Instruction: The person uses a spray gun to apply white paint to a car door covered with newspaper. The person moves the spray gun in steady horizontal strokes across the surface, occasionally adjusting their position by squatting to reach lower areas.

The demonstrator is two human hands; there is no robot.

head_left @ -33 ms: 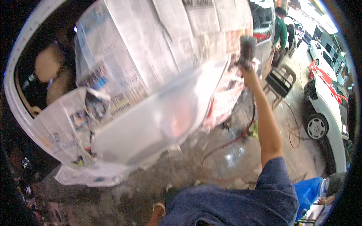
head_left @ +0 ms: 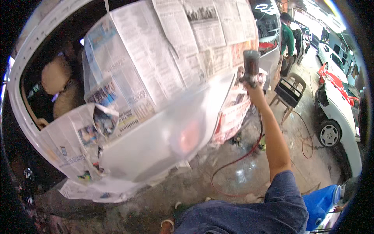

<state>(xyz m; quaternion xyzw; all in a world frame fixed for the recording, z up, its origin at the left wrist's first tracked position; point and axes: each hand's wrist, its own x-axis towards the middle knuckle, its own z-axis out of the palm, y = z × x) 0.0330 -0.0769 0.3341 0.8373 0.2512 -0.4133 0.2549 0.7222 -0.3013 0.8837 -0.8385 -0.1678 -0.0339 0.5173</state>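
My right hand [head_left: 254, 81] is closed around a spray gun [head_left: 249, 78] with a dark upright cup [head_left: 252, 61] on top. It is held out at arm's length beside the far end of a glossy pale car panel [head_left: 156, 136]. A reddish round patch shows on this panel. Sheets of newspaper [head_left: 132, 50] cover the area above the panel, and more paper hangs along its near end. From below the gun a dark red hose [head_left: 233, 161] curves down to the floor. Of my left arm only a wrist with a pale band [head_left: 167, 224] shows at the lower edge; the hand itself is hidden.
To the right stands a chair [head_left: 298, 82] with a black open box [head_left: 288, 92] on it. A white car [head_left: 339, 113] and a blue drum [head_left: 321, 204] are farther right. A person in green [head_left: 287, 37] stands at the back. Another thin hose [head_left: 306, 150] lies on the floor.
The spray gun in my right hand sits slightly lower and more to the left in the picture. The whole view has shifted a little, and the newspaper looks sharper.
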